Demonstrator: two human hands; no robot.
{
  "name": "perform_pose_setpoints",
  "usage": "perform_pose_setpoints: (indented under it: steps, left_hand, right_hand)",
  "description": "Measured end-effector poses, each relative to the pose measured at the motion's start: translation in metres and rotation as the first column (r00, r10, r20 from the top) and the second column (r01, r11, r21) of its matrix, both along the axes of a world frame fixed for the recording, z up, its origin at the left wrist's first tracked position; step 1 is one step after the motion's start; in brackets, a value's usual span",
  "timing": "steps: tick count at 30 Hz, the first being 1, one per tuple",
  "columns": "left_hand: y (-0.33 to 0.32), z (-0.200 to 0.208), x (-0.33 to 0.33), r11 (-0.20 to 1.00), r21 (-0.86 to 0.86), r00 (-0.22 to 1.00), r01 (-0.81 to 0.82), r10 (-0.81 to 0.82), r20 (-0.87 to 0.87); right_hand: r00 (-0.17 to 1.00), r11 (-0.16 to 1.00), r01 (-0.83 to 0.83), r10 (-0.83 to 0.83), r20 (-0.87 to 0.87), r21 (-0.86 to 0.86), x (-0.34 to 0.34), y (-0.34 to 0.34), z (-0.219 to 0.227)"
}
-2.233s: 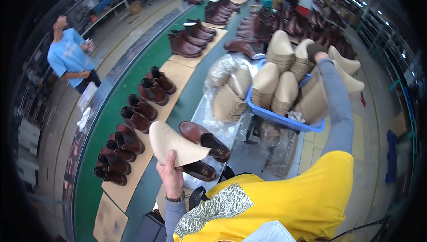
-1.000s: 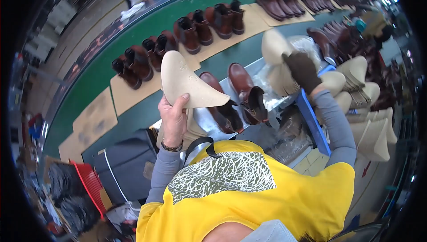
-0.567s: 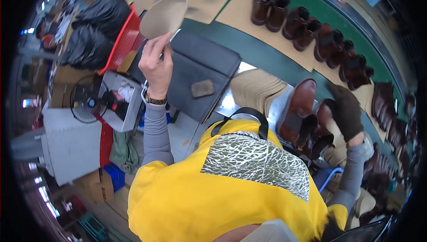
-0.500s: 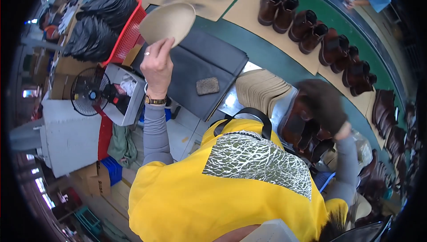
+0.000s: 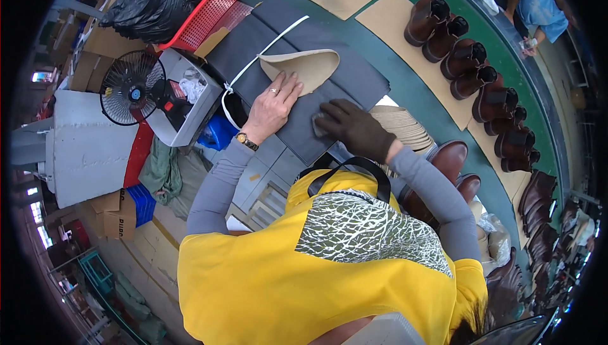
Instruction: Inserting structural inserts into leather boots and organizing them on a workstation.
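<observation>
My bare left hand (image 5: 273, 107), with a ring and a watch, holds the near edge of a beige insole-shaped sheet (image 5: 320, 66) against a black folded mat (image 5: 288, 131). The sheet curves upward, and my thumb is mostly hidden. A dark brown glove covers my right hand (image 5: 358, 131). Its fingers close over a small grey-brown abrasive-looking block (image 5: 321, 126) on the mat, just nearer than the sheet. Beside my right wrist lies a stack of similar beige sheets (image 5: 405, 126), partly covered by the hand.
Brown leather shoes (image 5: 448, 160) stand right of the stack. Brown boots (image 5: 465, 60) line cardboard on the green bench. Left of the mat are a red basket (image 5: 206, 12), a black fan (image 5: 133, 88) and a white strap (image 5: 266, 47). Another person in blue (image 5: 538, 3) is across the bench.
My left hand has brought the raised sheet down onto the mat. My gloved right hand has moved left from beside the shoes and taken hold of the block lying there.
</observation>
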State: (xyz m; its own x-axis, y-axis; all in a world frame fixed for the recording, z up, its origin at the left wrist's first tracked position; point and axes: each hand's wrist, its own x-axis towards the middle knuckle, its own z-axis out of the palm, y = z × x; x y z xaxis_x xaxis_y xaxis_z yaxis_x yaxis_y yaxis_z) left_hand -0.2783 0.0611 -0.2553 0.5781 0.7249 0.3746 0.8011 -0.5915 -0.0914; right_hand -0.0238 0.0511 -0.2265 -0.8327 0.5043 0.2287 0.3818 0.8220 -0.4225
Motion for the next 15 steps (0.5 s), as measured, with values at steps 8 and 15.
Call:
perform_pose_setpoints:
  steps: [8,15]
  left_hand:
    - [-0.001,0.027,0.001,0.984,-0.157,0.995,0.085,-0.077,0.055]
    - [0.026,0.01,-0.009,0.994,-0.108,0.928,0.018,0.023,0.371]
  right_hand:
    - [0.996,0.993,0.09,-0.089,-0.007,0.074,-0.018,0.013,-0.011]
    - [0.992,0.978,-0.073,0.092,-0.089,0.194,-0.018,-0.003,0.003]
